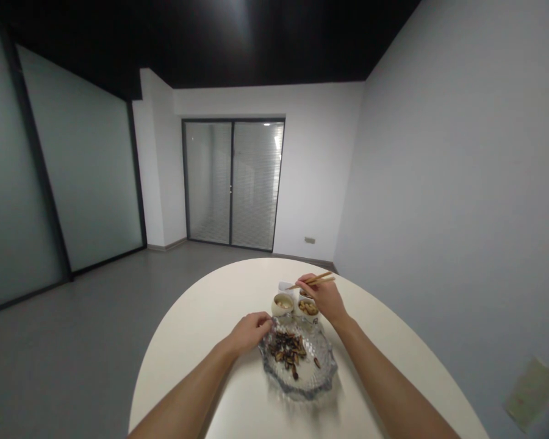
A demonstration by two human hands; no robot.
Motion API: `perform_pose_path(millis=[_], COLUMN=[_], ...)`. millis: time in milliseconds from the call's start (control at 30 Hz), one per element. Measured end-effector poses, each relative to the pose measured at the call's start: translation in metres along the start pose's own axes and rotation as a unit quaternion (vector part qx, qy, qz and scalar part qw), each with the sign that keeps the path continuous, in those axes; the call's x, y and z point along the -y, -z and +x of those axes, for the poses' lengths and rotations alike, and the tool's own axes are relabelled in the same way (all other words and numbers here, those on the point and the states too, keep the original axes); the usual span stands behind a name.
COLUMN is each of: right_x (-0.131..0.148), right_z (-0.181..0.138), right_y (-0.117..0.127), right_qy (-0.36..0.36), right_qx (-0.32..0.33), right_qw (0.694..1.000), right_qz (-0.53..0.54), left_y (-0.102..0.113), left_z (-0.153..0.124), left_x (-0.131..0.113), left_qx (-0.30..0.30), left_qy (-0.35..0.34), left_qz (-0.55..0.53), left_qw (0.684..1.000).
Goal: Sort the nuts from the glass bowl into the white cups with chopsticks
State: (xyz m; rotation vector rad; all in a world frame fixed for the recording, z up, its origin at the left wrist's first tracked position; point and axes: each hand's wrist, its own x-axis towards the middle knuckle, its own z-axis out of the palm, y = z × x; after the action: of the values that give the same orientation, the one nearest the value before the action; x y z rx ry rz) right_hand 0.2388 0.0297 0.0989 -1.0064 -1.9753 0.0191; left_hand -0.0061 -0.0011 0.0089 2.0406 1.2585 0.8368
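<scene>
A scalloped clear glass bowl stands on the table near me, with dark brown dried pieces heaped toward its left and one lying apart at the right. My left hand has its fingers curled at the bowl's upper left rim, holding it. Wooden chopsticks are held in my right hand, above the small dishes. Their tips reach over a small white dish; I cannot tell whether they pinch anything. A cream cup holds pale pieces, and another cup holds tan, peanut-like pieces.
A further small dish with dark contents is partly hidden behind my right hand. Everything stands on a round white table. A plain wall rises to the right, and a glazed double door is beyond the table.
</scene>
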Motion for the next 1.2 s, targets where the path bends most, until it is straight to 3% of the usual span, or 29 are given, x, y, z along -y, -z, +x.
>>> perform_pose_path(millis=[233, 333, 633, 867, 1033, 1200], right_x=[0.016, 0.025, 0.023, 0.015, 0.012, 0.008], right_z=[-0.015, -0.028, -0.072, -0.081, -0.084, -0.083], right_y=[0.017, 0.025, 0.032, 0.023, 0.017, 0.017], right_qy=[-0.062, -0.089, -0.107, -0.082, -0.031, -0.024], right_qx=[-0.086, -0.090, -0.028, 0.004, 0.040, 0.041], right_qw=[0.993, 0.989, 0.990, 0.995, 0.998, 0.999], right_qz=[0.055, 0.071, 0.083, 0.057, 0.028, 0.023], left_y=[0.000, 0.000, 0.012, 0.019, 0.017, 0.014], left_z=[0.001, 0.002, -0.003, -0.009, -0.009, -0.005], left_x=[0.005, 0.005, -0.001, -0.013, -0.013, -0.006], left_qx=[0.036, 0.050, 0.102, 0.165, 0.176, 0.183], left_qy=[0.002, -0.006, -0.010, 0.016, 0.011, 0.013], left_qz=[-0.036, -0.052, -0.108, -0.133, -0.110, -0.111], left_qw=[0.999, 0.997, 0.989, 0.977, 0.978, 0.977])
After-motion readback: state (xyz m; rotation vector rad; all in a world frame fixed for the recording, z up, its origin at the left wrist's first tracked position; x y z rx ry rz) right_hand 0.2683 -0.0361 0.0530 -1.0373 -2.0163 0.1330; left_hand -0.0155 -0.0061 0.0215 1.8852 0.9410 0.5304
